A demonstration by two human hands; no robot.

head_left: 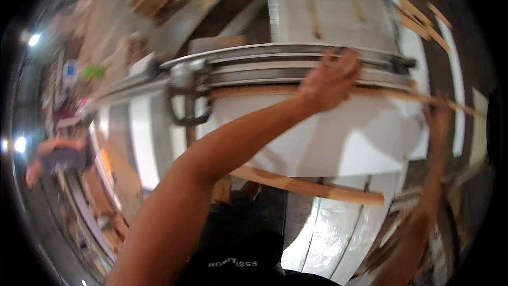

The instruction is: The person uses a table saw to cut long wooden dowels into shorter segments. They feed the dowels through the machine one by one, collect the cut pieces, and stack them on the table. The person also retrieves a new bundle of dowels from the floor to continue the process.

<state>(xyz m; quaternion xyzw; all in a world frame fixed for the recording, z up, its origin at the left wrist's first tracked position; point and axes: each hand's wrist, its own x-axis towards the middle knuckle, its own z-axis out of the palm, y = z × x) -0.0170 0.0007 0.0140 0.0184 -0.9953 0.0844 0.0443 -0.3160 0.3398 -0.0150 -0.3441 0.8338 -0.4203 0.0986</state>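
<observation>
Nearest the camera, a loose strip of pale wood point(312, 186) lies slantwise below a large white flat board point(338, 137), whose smooth, unmarked face fills the middle of the view and catches a soft sheen. Over the board's far edge runs a long thin wooden strip point(391, 94), light tan, narrow and straight, reaching out past the board to the right. The left hand point(330, 82) comes across on a long bare forearm and rests on this strip where it meets a grey metal rail point(275, 69), fingers spread and curled over the rail; whether it actually pinches the strip cannot be told. The right hand point(438, 119) is blurred, closed around the strip's right end. Beyond the rail lies a grey ribbed machine bed point(328, 5).
</observation>
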